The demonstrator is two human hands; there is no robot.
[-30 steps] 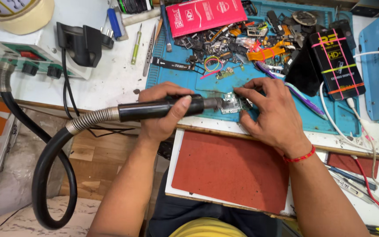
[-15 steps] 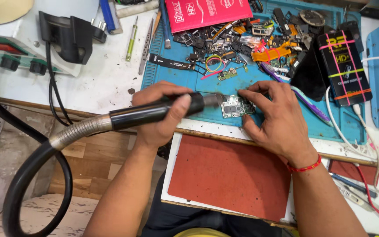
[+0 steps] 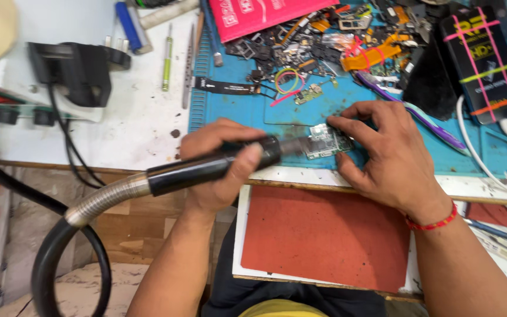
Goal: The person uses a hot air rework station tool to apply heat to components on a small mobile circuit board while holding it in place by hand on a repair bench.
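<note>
My left hand grips the black handle of a hot-air wand whose metal hose loops down to the left. Its nozzle points at a small green circuit board lying on the blue work mat. My right hand rests on the mat with fingertips pinning the board at its right edge and front edge. A red thread band circles my right wrist.
A heap of small phone parts covers the back of the mat. A black box with coloured bands lies at right, a black plug unit at left. A red pad sits on a pulled-out shelf below the bench edge.
The view has shifted; both hands and the board stay together. The wand nozzle stays aimed at the board, the right fingers still holding it down.
</note>
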